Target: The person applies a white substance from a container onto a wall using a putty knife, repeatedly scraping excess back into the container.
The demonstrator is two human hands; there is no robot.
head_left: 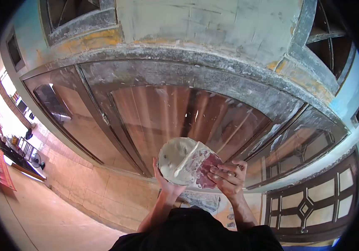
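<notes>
The paste (173, 151) is on a round holder (171, 180), near the scene's middle. The left hand (169, 184) cups its left and near side; keeping that support firm and level should steady it. The right hand (231, 178) grips the red scraper (206, 168), fingers slightly spread over its face; its thumb cannot be made out. A low blade angle and light, even pressure should gather paste smoothly. On the far side are glazed doors (146, 111).
</notes>
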